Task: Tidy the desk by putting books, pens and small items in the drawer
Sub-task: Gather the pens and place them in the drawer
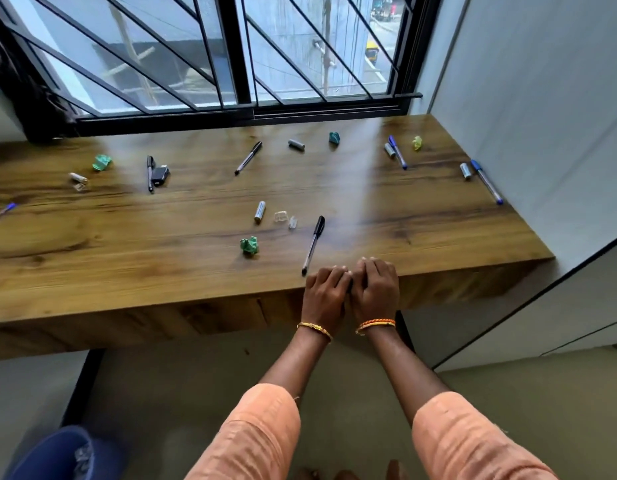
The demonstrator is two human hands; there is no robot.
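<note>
peach sleeves (251,434), gold bangle (314,329), orange bangles (375,326)

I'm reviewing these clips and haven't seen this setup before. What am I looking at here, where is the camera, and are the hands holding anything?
No robot here: a person wears one wide-angle camera on the head, looking down at their own arms. The left hand and right hand rest side by side on the near edge of a wooden desk under a barred window; whether they hold anything cannot be told. Scattered on the desk are pens, such as a black pen, batteries, crumpled paper balls and small clear caps.
</note>
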